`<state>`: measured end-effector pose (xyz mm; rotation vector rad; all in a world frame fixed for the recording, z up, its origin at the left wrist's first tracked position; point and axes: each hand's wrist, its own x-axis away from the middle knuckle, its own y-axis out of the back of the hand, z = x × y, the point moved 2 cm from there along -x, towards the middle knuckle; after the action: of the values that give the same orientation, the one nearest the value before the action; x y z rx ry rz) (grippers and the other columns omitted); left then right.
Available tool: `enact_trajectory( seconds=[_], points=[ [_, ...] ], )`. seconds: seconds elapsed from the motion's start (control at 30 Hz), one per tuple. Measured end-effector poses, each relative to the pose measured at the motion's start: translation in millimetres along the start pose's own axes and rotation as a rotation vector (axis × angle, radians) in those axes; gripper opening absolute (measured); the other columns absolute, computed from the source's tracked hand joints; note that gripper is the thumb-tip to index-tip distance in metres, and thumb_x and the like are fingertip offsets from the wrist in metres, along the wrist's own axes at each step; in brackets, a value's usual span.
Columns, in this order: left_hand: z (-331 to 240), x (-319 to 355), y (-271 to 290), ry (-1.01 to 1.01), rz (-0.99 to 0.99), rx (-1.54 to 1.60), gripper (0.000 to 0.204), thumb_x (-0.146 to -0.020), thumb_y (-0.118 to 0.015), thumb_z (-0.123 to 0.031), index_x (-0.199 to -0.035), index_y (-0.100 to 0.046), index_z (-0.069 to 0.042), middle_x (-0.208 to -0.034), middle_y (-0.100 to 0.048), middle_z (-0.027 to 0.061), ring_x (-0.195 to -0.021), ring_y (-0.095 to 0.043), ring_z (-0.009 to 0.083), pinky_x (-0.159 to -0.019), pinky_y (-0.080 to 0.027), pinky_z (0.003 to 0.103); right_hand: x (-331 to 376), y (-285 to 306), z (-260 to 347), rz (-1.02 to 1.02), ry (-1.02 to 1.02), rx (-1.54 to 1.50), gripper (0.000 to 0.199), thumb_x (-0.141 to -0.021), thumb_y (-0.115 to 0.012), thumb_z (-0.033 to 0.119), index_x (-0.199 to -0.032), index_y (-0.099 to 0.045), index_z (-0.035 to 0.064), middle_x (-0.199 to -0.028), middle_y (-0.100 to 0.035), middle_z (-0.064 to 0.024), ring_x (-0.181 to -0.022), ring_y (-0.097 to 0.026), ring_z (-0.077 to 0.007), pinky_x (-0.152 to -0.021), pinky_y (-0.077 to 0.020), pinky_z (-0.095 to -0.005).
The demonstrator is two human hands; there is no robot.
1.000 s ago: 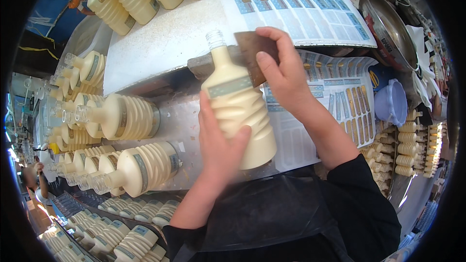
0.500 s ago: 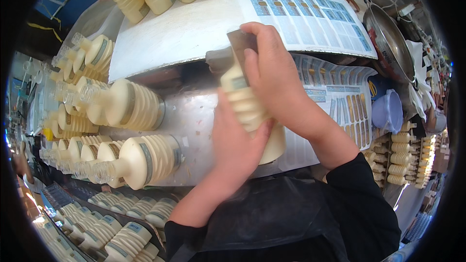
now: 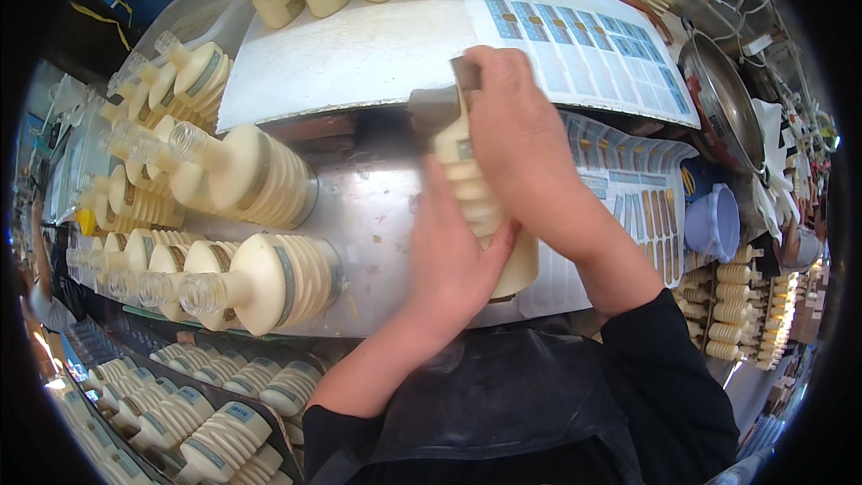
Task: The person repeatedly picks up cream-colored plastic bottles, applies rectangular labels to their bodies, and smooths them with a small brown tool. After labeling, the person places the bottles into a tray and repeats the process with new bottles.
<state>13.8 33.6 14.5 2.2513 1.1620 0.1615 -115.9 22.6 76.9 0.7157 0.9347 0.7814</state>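
A cream bottle with a ribbed body (image 3: 471, 189) lies in front of me, its lower end toward my body. My left hand (image 3: 458, 251) is closed around its left side, thumb across the ribs. At the shoulder of the bottle, my right hand (image 3: 521, 126) pinches a flat, dark grey-brown piece (image 3: 462, 83) like a scraper or pad, pressed along the bottle's side. Its exact kind is unclear, as the hand is blurred. A grey-brown block (image 3: 434, 110) sits by the bottle's neck end. The neck itself is hidden.
Several ribbed bottles with clear necks (image 3: 269, 283) lie on the metal table (image 3: 368, 269) at left. Others stand on the white board (image 3: 359, 54), beside blue label sheets (image 3: 575, 27). More sheets (image 3: 655, 224), a lavender bucket (image 3: 714, 223) and a steel pan (image 3: 718, 108) are at right.
The whole view has shifted slightly, so the table and bottles sit a little differently. My right hand has turned over the bottle's shoulder with the dark piece; my left keeps its grip.
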Motion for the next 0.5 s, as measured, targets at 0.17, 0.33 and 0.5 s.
enact_trajectory(
  seconds=[0.17,0.33,0.5],
  points=[
    [-5,-3,0,0.023,0.059,0.002,0.101,-0.082,-0.080,-0.028,-0.155,-0.020,0.008,-0.142,-0.045,0.0351,-0.126,-0.049,0.0518,-0.106,-0.042,0.053,0,-4,4,0.065,-0.064,-0.195,0.037,-0.094,-0.056,0.011,-0.127,-0.045,0.0012,-0.122,-0.052,-0.0249,-0.100,-0.062,-0.0449,-0.087,-0.0516,-0.0500],
    [-2,-2,3,-0.073,-0.049,-0.013,0.099,-0.082,-0.079,-0.030,-0.158,-0.024,-0.001,-0.143,-0.042,0.0350,-0.128,-0.048,0.0509,-0.107,-0.043,0.053,5,0,3,0.035,0.009,-0.142,0.030,-0.097,-0.054,0.014,-0.124,-0.049,0.0018,-0.126,-0.054,-0.0246,-0.108,-0.060,-0.0451,-0.093,-0.0487,-0.0506],
    [-8,-10,5,0.001,0.102,-0.112,0.104,-0.079,-0.081,-0.035,-0.161,-0.023,-0.009,-0.149,-0.034,0.0329,-0.129,-0.050,0.0478,-0.102,-0.048,0.052,13,6,-54,-0.103,-0.096,-0.263,0.035,-0.095,-0.053,0.007,-0.129,-0.050,0.0013,-0.128,-0.055,-0.0227,-0.116,-0.057,-0.0421,-0.099,-0.0475,-0.0476]
  ],
)
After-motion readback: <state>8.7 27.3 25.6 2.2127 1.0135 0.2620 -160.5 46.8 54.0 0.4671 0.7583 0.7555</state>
